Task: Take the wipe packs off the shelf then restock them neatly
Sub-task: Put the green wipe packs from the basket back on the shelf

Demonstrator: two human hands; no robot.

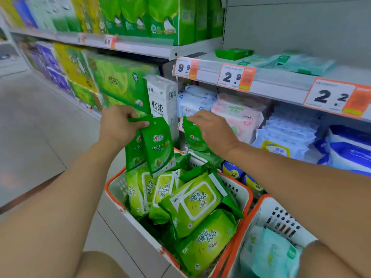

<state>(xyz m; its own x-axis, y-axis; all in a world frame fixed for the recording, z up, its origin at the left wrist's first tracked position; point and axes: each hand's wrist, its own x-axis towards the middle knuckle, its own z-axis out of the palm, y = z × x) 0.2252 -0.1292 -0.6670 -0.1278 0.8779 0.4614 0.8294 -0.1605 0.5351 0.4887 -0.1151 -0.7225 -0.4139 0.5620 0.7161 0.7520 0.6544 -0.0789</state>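
My left hand (pixel 118 123) pinches the top edges of small dark green wipe packs (pixel 158 147), which hang above the white basket with an orange rim (pixel 112 183). To their right, my right hand (pixel 212 127) pinches the top of another small green wipe pack (pixel 192 137). Several large light green wipe packs (pixel 192 201) lie jumbled in the basket. On the upper right shelf (pixel 281 79) lie one small green pack (pixel 232 53) and several pale teal packs (pixel 297 61).
A second white and orange basket (pixel 267 213) at the lower right holds pale teal packs (pixel 267 255). Pink (pixel 239 115), white and blue wipe packs (pixel 289 133) fill the lower shelf. Green tissue bundles (pixel 120 81) line the shelves to the left. Price tags (pixel 234 77) hang on the shelf edge.
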